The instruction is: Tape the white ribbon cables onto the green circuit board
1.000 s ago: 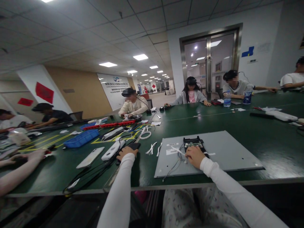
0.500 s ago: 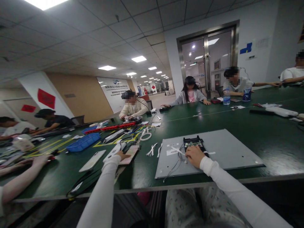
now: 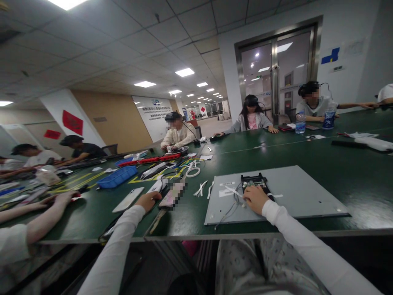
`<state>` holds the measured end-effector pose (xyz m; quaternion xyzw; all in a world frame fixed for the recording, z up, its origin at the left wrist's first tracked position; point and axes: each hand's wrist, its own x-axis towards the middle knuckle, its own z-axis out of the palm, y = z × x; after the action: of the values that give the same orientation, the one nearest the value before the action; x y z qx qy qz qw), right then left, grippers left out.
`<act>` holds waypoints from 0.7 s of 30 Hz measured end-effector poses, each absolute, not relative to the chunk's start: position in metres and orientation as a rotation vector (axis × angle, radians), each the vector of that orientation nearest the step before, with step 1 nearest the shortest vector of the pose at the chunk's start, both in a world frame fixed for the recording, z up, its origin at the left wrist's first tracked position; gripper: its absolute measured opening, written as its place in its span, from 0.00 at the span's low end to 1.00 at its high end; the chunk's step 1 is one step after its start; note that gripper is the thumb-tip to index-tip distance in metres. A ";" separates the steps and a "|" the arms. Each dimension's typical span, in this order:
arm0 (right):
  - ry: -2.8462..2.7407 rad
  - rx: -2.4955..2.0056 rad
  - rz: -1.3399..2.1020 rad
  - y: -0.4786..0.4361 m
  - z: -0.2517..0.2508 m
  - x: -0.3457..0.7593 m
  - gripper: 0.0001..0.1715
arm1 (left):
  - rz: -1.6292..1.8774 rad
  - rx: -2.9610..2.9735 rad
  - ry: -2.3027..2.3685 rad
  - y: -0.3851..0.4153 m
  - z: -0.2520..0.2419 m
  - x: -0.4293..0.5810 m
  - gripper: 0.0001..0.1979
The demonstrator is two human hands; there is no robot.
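My left hand (image 3: 149, 200) hovers low over the table, fingers mostly stretched toward the right. It is beside a white device (image 3: 155, 187) and just left of a phone (image 3: 172, 196) with a lit, pinkish screen; I cannot make out a grip. My right hand (image 3: 256, 198) rests over a flat grey metal panel (image 3: 294, 192), its fingers curled together at the edge of a black bracket with a circuit board (image 3: 254, 180). Thin grey wires (image 3: 229, 213) and a white strip (image 3: 233, 191) run to its fingertips. What lies under those fingers is hidden.
White strips (image 3: 201, 188) lie left of the panel. Farther left are a white phone (image 3: 128, 199), a blue tray (image 3: 118, 177), a white cable coil (image 3: 193, 172) and a red strip (image 3: 147, 160). Another person's hands (image 3: 63, 200) work at left; several people sit around the table.
My left hand has drawn back leftward off the lit phone. My right hand stays at the bracket, its fingers slightly shifted. The view has turned slightly left.
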<state>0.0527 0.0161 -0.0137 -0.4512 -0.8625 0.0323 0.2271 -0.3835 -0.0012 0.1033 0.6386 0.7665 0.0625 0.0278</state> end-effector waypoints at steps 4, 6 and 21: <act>-2.376 -1.249 0.095 0.016 -0.014 0.053 0.11 | 0.083 2.085 2.275 -0.020 0.098 -0.386 0.19; -2.372 -1.249 0.104 0.015 -0.014 0.054 0.11 | 0.071 2.128 2.269 -0.027 0.094 -0.384 0.19; -2.410 -1.272 0.094 0.015 -0.011 0.054 0.11 | -0.006 2.196 2.458 -0.025 0.096 -0.347 0.13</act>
<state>0.0541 0.0152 -0.0111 -0.4566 -0.8649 0.0338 0.2059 -0.3469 -0.0254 0.0964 0.6642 0.7436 -0.0017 -0.0773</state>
